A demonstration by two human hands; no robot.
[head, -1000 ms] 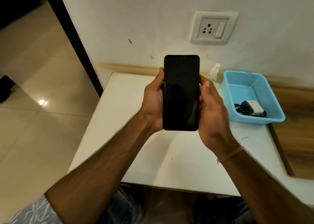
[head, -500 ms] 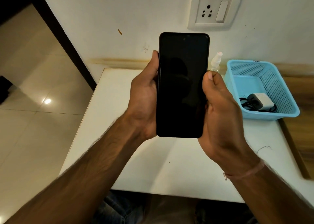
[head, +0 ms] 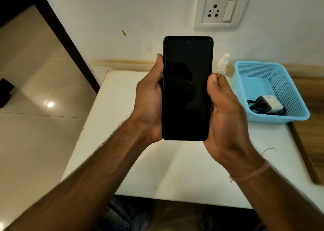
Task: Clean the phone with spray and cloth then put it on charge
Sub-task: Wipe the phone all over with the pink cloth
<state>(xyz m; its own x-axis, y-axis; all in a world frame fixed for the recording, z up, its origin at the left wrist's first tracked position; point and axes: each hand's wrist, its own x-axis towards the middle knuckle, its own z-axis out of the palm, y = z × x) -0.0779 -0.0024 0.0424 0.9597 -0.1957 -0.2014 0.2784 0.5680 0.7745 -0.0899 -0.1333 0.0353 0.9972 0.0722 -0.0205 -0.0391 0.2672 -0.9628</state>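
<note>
Phone (head: 187,89) upright at frame centre, dark screen facing me, held above the white table (head: 112,108). My left hand (head: 149,106) grips its left edge, thumb along the side; my right hand (head: 222,111) clamps the right edge, thumb curled on the rim. Spray bottle (head: 222,62) just right of the phone's top, against the wall. Blue basket (head: 273,90) centre right holds charger (head: 270,104). Socket (head: 220,10) upper right.

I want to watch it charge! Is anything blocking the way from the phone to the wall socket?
Nothing visible does. The phone, held by the left hand and right hand, sits below the empty wall socket, bare wall between. The charger lies in the blue basket.
</note>
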